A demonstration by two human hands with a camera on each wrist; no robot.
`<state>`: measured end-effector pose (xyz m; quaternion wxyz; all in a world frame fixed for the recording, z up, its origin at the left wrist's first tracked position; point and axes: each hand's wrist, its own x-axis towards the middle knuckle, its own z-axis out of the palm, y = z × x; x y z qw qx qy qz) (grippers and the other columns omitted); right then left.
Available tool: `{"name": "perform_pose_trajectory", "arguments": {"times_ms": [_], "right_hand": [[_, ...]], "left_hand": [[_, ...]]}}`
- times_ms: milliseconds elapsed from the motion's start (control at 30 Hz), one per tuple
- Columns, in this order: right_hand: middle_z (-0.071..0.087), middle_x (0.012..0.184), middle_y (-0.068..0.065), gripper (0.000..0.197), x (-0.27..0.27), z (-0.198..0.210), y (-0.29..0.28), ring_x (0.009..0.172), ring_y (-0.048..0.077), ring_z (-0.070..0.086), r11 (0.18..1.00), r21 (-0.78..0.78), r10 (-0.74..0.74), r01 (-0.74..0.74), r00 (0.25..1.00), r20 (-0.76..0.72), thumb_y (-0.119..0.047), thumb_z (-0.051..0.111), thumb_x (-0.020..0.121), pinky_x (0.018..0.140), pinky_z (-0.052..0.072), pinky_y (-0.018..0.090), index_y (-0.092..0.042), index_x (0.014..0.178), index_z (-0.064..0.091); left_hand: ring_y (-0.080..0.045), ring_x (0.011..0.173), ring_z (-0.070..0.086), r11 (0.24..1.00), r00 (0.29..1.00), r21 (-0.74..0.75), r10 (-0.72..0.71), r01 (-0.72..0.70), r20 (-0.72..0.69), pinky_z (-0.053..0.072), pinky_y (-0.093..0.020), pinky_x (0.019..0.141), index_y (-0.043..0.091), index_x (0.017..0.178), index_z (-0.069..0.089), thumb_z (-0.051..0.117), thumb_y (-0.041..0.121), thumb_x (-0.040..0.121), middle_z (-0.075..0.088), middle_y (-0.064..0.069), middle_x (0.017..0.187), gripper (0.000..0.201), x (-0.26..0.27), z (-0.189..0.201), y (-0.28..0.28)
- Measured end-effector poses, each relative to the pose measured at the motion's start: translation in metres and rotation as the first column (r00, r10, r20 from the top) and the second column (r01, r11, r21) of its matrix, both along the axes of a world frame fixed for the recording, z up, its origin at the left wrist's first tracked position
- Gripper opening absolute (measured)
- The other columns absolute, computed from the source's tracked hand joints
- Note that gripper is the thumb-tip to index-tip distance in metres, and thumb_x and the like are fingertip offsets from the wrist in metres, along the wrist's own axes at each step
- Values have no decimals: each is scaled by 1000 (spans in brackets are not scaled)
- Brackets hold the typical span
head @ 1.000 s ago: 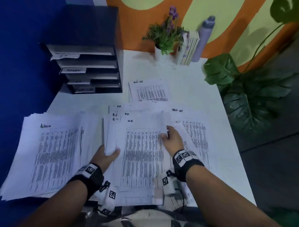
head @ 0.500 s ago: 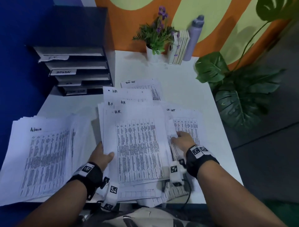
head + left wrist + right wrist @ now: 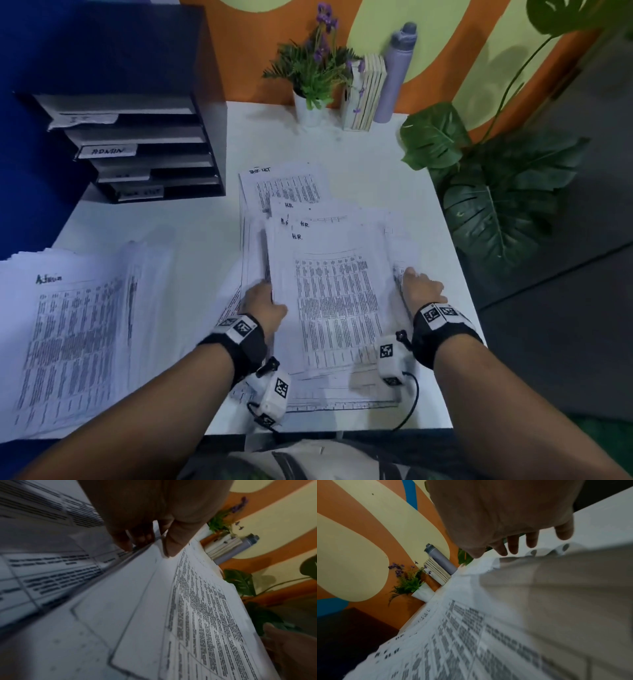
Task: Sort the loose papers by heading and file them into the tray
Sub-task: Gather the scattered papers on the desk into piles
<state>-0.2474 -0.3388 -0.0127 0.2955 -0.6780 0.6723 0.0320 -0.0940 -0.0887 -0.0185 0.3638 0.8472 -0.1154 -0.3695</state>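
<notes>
A stack of printed sheets headed "H.R." [image 3: 332, 301] lies on the white table [image 3: 342, 147] in front of me. My left hand [image 3: 263, 301] grips its left edge, thumb on top and fingers curled under the sheets [image 3: 205, 608]. At the stack's right edge my right hand [image 3: 421, 291] presses with straight, spread fingers [image 3: 513, 545]. A "Task List" sheet [image 3: 284, 185] pokes out behind the stack. A thick "Admin" pile [image 3: 78, 325] lies at the left. The black tray [image 3: 137, 147] with labelled shelves stands at the back left.
A potted purple flower [image 3: 315, 75], books [image 3: 364, 92] and a grey bottle [image 3: 394, 75] line the back wall. A big leafy plant [image 3: 496, 205] crowds the table's right edge. More sheets [image 3: 342, 401] stick out under the stack at the front edge.
My right hand slid from the top of the papers out to the stack's right edge. The H.R. sheets have been drawn together and now cover the Task List sheet at the right.
</notes>
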Motion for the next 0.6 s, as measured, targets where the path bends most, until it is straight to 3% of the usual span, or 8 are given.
{"name": "perform_pose_trajectory", "arguments": {"times_ms": [67, 100, 233, 333, 400, 467, 533, 600], "right_hand": [[38, 142, 22, 51, 2, -2, 9, 128, 39, 38, 999, 40, 36, -37, 999, 15, -38, 26, 102, 108, 27, 42, -8, 140, 39], [38, 140, 23, 49, 3, -7, 13, 126, 40, 41, 997, 46, 66, -68, 996, 53, -35, 30, 102, 107, 30, 41, -6, 139, 39], [36, 135, 26, 39, 7, -16, 33, 116, 43, 48, 970, 35, 232, -239, 962, 146, -18, 34, 102, 103, 39, 42, -2, 137, 36], [35, 135, 23, 44, 11, -18, 39, 119, 42, 46, 943, 35, 325, -330, 940, 107, -23, 35, 102, 102, 40, 41, -4, 141, 31], [34, 138, 21, 49, 13, -16, 38, 123, 40, 44, 929, 58, 358, -364, 928, 101, -27, 36, 101, 104, 39, 42, -7, 145, 27], [34, 140, 20, 51, 13, -15, 33, 123, 39, 43, 937, 47, 342, -347, 935, 89, -27, 41, 98, 105, 39, 45, -8, 144, 28], [28, 148, 17, 64, 12, -12, 29, 131, 39, 36, 958, 19, 286, -287, 957, 45, -31, 49, 94, 107, 36, 48, -9, 148, 22], [16, 157, 13, 83, 11, -11, 22, 140, 37, 25, 969, 42, 240, -245, 966, 101, -34, 57, 91, 112, 30, 50, -10, 154, 9]], "left_hand": [[-30, 127, 45, 994, 998, 109, -21, 15, 55, 38, -26, 100, 7, 140, 41, 52, 14, 87, 35, -11, 149, 55, -6, 6, -10], [-28, 134, 38, 991, 999, 135, -9, 3, 46, 32, -21, 97, 9, 147, 31, 50, 14, 91, 26, -8, 154, 60, -9, 9, -13], [-29, 138, 31, 994, 998, 102, 30, -35, 54, 29, -29, 109, 6, 148, 26, 51, 22, 95, 21, -11, 156, 60, -16, 11, -27], [-32, 140, 31, 997, 999, 72, 32, -31, -7, 30, -40, 113, 10, 153, 11, 51, 28, 97, 21, -15, 157, 71, -12, 12, -28], [-30, 144, 25, 998, 998, 24, 51, -50, -47, 27, -42, 116, 16, 154, 3, 60, 27, 93, 17, -10, 159, 85, -9, 10, -23], [-27, 143, 28, 999, 999, -3, 42, -43, -21, 28, -40, 116, 17, 154, 7, 70, 23, 87, 24, -7, 158, 92, -7, 11, -16], [-27, 136, 40, 997, 999, -70, 40, -39, 15, 34, -42, 112, 20, 152, 20, 69, 17, 86, 40, -4, 150, 82, -8, 13, -11], [-23, 129, 48, 986, 997, -155, 64, -56, 47, 41, -44, 107, 29, 148, 28, 67, 13, 88, 49, 2, 142, 73, -10, 22, -7]]}}
